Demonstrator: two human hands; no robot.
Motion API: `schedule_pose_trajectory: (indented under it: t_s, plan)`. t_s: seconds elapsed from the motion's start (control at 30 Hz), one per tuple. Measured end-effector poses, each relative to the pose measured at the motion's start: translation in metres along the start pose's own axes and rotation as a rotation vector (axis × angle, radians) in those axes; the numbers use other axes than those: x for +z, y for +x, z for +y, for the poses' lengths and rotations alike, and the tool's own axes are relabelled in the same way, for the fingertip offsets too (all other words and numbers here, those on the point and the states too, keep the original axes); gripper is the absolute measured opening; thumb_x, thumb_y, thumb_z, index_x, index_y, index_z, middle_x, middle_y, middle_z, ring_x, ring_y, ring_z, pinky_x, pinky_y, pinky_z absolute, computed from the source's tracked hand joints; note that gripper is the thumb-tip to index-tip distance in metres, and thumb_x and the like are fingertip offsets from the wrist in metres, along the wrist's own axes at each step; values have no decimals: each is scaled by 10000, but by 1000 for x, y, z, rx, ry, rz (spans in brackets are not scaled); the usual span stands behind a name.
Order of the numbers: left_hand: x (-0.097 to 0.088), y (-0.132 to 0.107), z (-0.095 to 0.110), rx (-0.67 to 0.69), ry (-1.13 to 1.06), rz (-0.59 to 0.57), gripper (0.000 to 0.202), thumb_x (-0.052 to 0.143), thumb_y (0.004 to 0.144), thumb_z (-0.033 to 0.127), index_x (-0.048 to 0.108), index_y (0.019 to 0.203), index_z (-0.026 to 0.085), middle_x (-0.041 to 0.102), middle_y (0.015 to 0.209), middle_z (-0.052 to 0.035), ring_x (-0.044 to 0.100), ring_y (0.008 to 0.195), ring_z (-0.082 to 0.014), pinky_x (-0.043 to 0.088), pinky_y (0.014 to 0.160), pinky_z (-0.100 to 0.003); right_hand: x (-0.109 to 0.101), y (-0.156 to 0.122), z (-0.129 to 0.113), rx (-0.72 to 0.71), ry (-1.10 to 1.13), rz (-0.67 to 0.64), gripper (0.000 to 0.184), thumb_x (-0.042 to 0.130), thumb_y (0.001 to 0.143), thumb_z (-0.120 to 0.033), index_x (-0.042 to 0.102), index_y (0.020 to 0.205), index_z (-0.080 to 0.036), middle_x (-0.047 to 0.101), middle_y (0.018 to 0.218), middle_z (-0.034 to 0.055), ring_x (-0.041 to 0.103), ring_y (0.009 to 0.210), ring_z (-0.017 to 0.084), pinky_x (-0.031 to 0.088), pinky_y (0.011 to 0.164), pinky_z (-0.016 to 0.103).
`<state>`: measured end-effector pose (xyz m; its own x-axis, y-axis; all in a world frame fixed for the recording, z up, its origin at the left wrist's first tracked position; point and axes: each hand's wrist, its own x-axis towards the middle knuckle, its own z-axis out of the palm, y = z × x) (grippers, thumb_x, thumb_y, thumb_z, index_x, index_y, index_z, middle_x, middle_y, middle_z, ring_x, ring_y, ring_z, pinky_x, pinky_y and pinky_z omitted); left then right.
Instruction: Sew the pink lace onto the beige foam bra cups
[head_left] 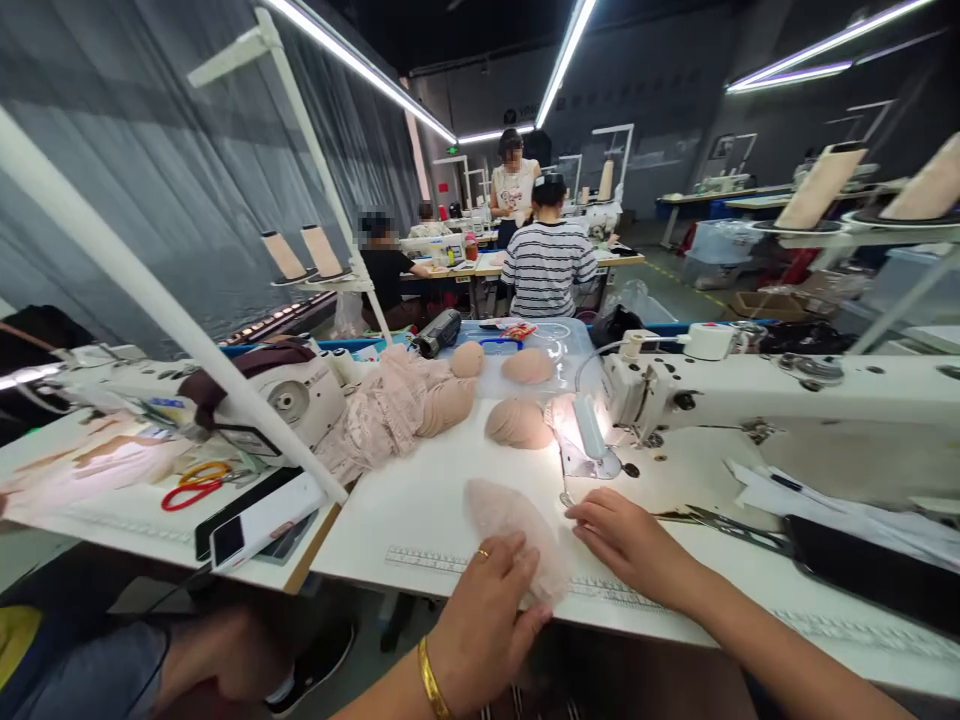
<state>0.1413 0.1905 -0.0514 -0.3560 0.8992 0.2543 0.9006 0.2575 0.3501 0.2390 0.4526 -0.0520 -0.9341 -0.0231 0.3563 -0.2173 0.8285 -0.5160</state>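
Note:
A sheer pale-pink lace piece (499, 510) lies on the white sewing table near its front edge. My left hand (487, 590), with a ring and a gold bangle, has its fingers over the lace and its thumb at the lower end, closed on it. My right hand (630, 545) is just right of the lace, fingers drawn together. Its fingertips are at a small metal part (566, 499) by the machine bed; what they pinch is too small to tell. Beyond, pink lace lies under the lit sewing machine head (591, 428), beside stacked beige bra cups (517, 423).
More cups (448, 405) and bunched lace (379, 415) lie at the back left. Black snips (739, 527) and a dark phone (862, 570) are right of my right hand. A white stand pole (187, 330) crosses the left side. Co-workers sit and stand further back.

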Motion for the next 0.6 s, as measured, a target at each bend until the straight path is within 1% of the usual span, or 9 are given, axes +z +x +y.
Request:
schedule_pose_trajectory:
  t_s: [0.03, 0.1, 0.2, 0.23, 0.27, 0.33, 0.43, 0.5, 0.6]
  plan:
    - [1, 4, 5, 47, -71, 5, 448, 639, 964, 242, 578, 1407, 220, 619, 1435, -128, 599, 1294, -298, 542, 1104, -464, 3, 3, -7, 36, 31, -4, 187, 514, 1040, -245, 679, 1120, -206, 690, 989, 93, 649, 948, 249, 535, 822, 376]
    - [0, 14, 0, 83, -167, 70, 393, 536, 1018, 225, 570, 1408, 253, 632, 1414, -106, 604, 1298, -253, 540, 1104, -421, 6, 8, -14, 139, 47, 21, 163, 557, 1018, -230, 685, 1111, -189, 689, 961, 88, 649, 937, 255, 531, 825, 387]
    - [-3, 37, -29, 15, -169, 222, 374, 472, 1022, 224, 584, 1378, 250, 650, 1382, -111, 594, 1312, -273, 503, 1125, -491, 11, 16, -18, 255, 9, 79, 115, 612, 994, -225, 691, 1063, -178, 686, 940, 83, 642, 913, 255, 519, 806, 382]
    - [-4, 45, -39, -15, -161, 238, 393, 482, 1000, 226, 581, 1380, 238, 645, 1392, -118, 580, 1328, -292, 475, 1143, -530, 14, 21, -21, 269, -8, 93, 115, 625, 992, -235, 693, 1065, -177, 688, 961, 87, 639, 924, 258, 513, 812, 385]
    - [-4, 53, -48, -46, -172, 225, 426, 501, 966, 225, 577, 1385, 227, 635, 1411, -124, 560, 1349, -308, 439, 1164, -562, 17, 26, -23, 277, -23, 100, 129, 641, 988, -245, 695, 1082, -176, 690, 993, 95, 634, 944, 265, 506, 828, 396]
    - [-5, 63, -57, -98, -237, 135, 504, 541, 887, 217, 574, 1390, 219, 620, 1440, -121, 535, 1370, -322, 388, 1190, -582, 26, 37, -30, 292, -37, 89, 165, 693, 950, -224, 701, 1103, -164, 688, 1022, 110, 622, 966, 286, 490, 849, 422]
    - [-6, 70, -55, -145, -336, 15, 547, 588, 797, 201, 612, 1342, 237, 664, 1381, -95, 571, 1308, -312, 407, 1165, -540, 35, 49, -37, 308, -1, 50, 162, 723, 874, -98, 716, 1024, -158, 672, 936, 82, 617, 913, 265, 481, 819, 393]
    - [-8, 70, -50, -169, -362, -13, 475, 603, 797, 221, 656, 1269, 236, 728, 1224, -83, 632, 1170, -300, 475, 1071, -502, 32, 50, -38, 304, 47, 51, 126, 692, 892, -82, 710, 971, -177, 651, 893, 43, 616, 863, 217, 482, 777, 334]
    - [-15, 66, -45, -219, -432, -64, 288, 605, 867, 328, 697, 1114, 215, 720, 859, -26, 657, 807, -224, 545, 764, -361, 11, 42, -41, 321, 222, 84, 63, 653, 940, -172, 689, 901, -207, 626, 874, 11, 599, 834, 178, 468, 754, 299]
